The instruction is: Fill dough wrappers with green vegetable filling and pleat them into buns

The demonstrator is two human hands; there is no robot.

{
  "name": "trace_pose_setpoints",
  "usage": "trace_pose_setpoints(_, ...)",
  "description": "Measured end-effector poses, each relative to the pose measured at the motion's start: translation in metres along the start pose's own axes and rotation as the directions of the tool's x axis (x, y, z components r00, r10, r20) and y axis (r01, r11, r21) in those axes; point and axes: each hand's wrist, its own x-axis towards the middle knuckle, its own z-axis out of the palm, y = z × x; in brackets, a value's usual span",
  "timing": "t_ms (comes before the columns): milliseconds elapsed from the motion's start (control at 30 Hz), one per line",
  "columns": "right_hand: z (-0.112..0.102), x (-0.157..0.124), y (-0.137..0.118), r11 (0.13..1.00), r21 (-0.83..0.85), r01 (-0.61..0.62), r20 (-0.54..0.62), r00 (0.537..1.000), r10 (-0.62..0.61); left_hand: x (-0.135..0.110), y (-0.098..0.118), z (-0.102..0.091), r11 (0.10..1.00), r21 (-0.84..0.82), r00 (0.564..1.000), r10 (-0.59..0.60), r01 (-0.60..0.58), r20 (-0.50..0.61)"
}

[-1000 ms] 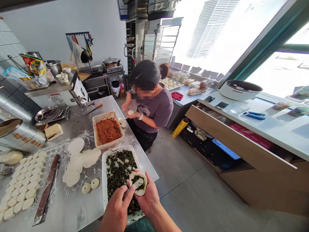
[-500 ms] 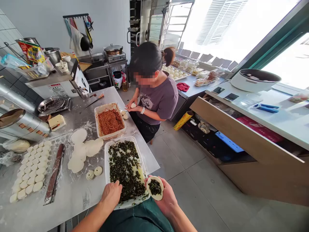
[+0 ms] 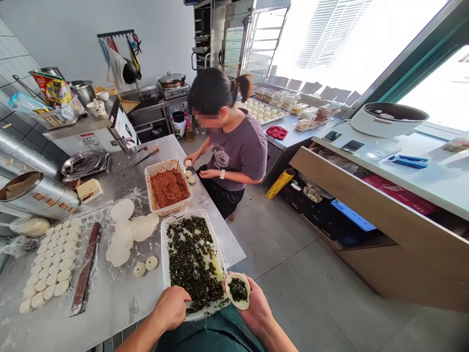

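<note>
My right hand [image 3: 258, 303] holds a round dough wrapper [image 3: 231, 298], palm up, fingers and thumb around its edge. A mound of chopped dark green filling [image 3: 238, 289] sits in the middle of the wrapper. My left hand [image 3: 172, 305] is closed at the near left corner of a white tub [image 3: 165, 254] spread with the same green filling. A small pale edge shows by its thumb over the filling; what the fingers grip is mostly hidden. Two filled buns [image 3: 145, 267] lie on the steel table left of the tub.
Rows of dough pieces [image 3: 51, 264], a rolling pin [image 3: 86, 269] and flat wrappers [image 3: 126, 234] lie on the table [image 3: 117, 298]. Beyond the green tub stands a tub of reddish filling [image 3: 168, 188]. A co-worker [image 3: 234, 146] handles dough at the table's far right edge.
My left hand has shifted slightly right over the tub's near corner. The filled wrapper stays in my right hand. The co-worker's hands have moved apart, one now by the dough at the table edge.
</note>
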Motion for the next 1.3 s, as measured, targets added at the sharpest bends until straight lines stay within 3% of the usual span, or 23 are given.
trace_pose_setpoints(233, 0.006, 0.004, 0.0, 0.999, 0.032, 0.018, -0.003, 1.0, -0.018, 0.009, -0.012, -0.022, 0.975, -0.221, 0.996, 0.014, 0.007, 0.094)
trace_pose_setpoints(400, 0.012, 0.012, 0.003, 1.0, 0.013, 0.019, 0.004, 1.0, -0.019, 0.007, -0.016, -0.034, 0.988, -0.154, 0.999, 0.007, -0.015, -0.049)
trace_pose_setpoints(500, 0.012, 0.015, 0.007, 1.0, 0.012, 0.022, 0.017, 1.0, -0.022, 0.007, -0.008, -0.022, 0.999, -0.042, 0.995, -0.023, 0.019, -0.097)
trace_pose_setpoints(633, 0.007, 0.017, 0.01, 0.999, 0.019, 0.026, 0.011, 1.0, -0.026, 0.011, 0.006, 0.004, 0.997, 0.057, 0.996, -0.044, 0.048, -0.08)
trace_pose_setpoints(800, 0.005, 0.017, 0.012, 0.999, 0.038, 0.028, 0.001, 1.0, -0.028, 0.011, 0.01, 0.014, 1.0, 0.028, 1.0, -0.011, 0.012, -0.021)
trace_pose_setpoints(967, 0.012, 0.009, 0.007, 0.998, 0.054, 0.041, -0.007, 0.999, -0.041, 0.009, 0.007, -0.002, 0.983, -0.178, 0.999, 0.043, -0.036, 0.032)
trace_pose_setpoints(1100, 0.022, 0.003, -0.004, 0.994, 0.075, 0.084, -0.023, 0.996, -0.082, 0.001, 0.01, -0.026, 0.929, -0.369, 0.996, 0.06, -0.033, 0.061)
trace_pose_setpoints(1200, 0.034, 0.004, -0.007, 0.993, 0.076, 0.095, -0.02, 0.995, -0.094, -0.014, 0.024, -0.05, 0.89, -0.451, 0.998, 0.062, -0.062, -0.015)
trace_pose_setpoints(1300, 0.054, 0.006, 0.0, 0.994, 0.072, 0.081, -0.003, 0.997, -0.081, -0.029, 0.048, -0.068, 0.864, -0.471, 0.97, 0.074, -0.179, -0.232)
